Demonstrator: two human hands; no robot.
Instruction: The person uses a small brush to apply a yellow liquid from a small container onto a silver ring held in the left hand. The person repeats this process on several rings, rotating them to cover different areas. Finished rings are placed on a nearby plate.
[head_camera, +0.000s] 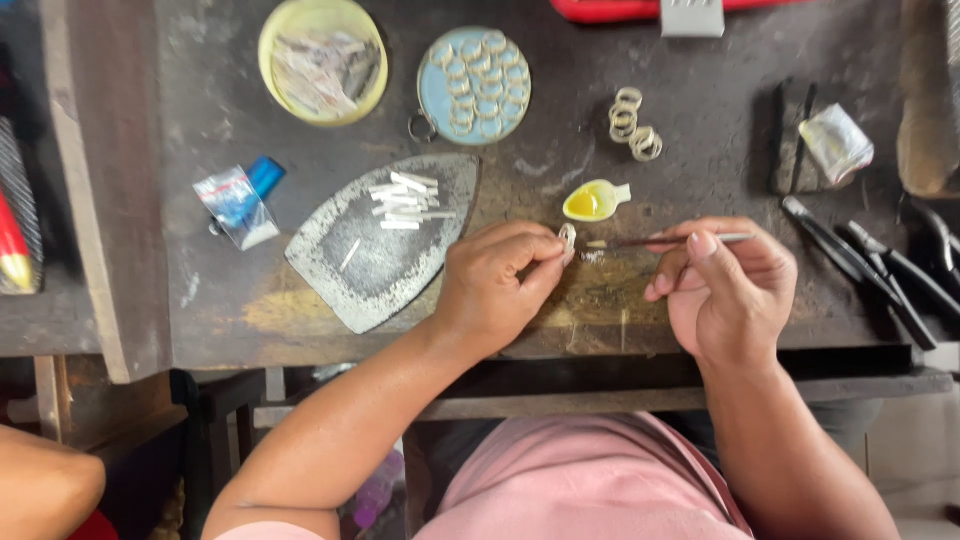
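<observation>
Dark, scuffed workbench (700, 130). We note the left hand (495, 290) pinching a small pale ring (568, 236) upright just above the bench, presumably steadying it; the right hand (725, 290) grips a thin brush (680, 241), tip near the ring, beside a yellow dish (592, 202).

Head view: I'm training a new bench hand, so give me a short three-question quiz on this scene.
1. True or false: the left hand pinches a small pale ring in its fingers.
2. What does the right hand hold? A) pliers B) a thin brush-like stick C) a blue lighter
3. Where do the short white strips lie?

Key: 1 true. 2 B; the pliers lie untouched on the table. 3 On the pointed grey plate, left of the small yellow dish.
</observation>
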